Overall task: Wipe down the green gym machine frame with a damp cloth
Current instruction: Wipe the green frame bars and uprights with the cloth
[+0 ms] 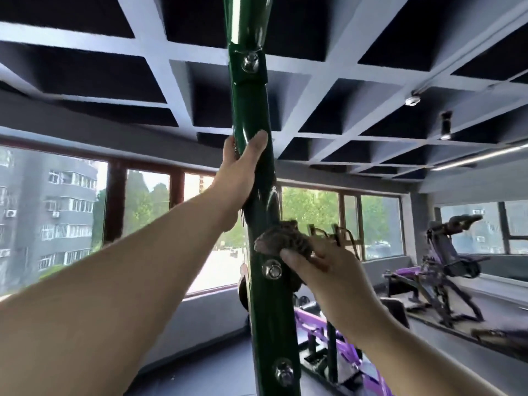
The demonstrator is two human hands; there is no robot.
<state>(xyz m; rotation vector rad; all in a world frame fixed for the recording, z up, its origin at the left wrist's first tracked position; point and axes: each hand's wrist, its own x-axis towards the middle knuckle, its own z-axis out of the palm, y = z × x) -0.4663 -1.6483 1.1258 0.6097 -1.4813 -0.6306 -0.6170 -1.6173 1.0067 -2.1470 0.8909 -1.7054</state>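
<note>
We brace the post (257, 115) with our left hand (243, 170), fingers wrapped round the tube. Lower down, the fingers of our right hand (323, 270) grasp the cloth (283, 241) and press it on the post's right face, just above a bolt (271, 270). The post runs nearly upright, so we judge the wipe should travel along it, up or down, led by the right hand.

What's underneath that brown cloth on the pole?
The green frame post, which the right hand holds the cloth against. Its surface there is covered, so unseen.
</note>
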